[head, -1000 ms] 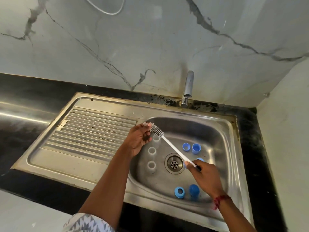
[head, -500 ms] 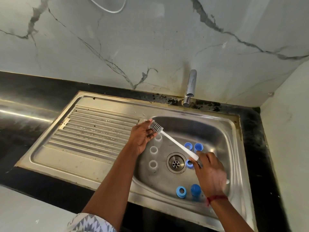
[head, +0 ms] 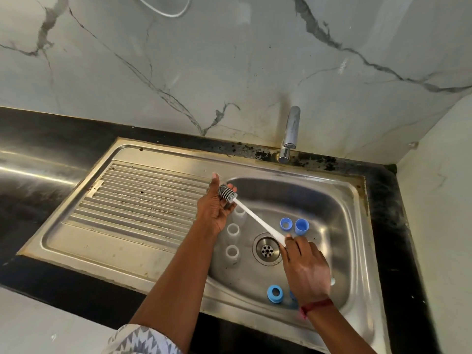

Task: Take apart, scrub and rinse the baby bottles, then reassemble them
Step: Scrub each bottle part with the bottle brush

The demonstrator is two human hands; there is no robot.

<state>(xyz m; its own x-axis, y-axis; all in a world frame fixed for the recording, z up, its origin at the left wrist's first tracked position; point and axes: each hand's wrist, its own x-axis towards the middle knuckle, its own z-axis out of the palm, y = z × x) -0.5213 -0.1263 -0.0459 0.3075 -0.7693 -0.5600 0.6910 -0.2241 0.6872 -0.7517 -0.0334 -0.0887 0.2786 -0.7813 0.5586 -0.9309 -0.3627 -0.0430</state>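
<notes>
Above the drain (head: 266,249), a brush (head: 252,215) is gripped at its handle by the right hand (head: 305,269), its bristle head cupped in the curled fingers of the left hand (head: 214,208). Three clear bottles (head: 233,229) are stood just left of the drain.

The wall (head: 229,60) is off-white marble with dark grey veins branching across it, and a white cable (head: 163,12) loops at its top. The counter (head: 51,129) is glossy black. The sink (head: 306,172) is silver steel, its draining board (head: 143,200) ribbed in parallel lines. The brush (head: 255,219) is white along the handle and striped grey and white at the bristles. The caps (head: 286,223) are light blue and the ring (head: 275,294) is a stronger blue. The bottles (head: 233,231) look clear, perhaps milky. The wristband (head: 316,305) is red, and the sleeve (head: 138,338) is white with grey zigzags.
</notes>
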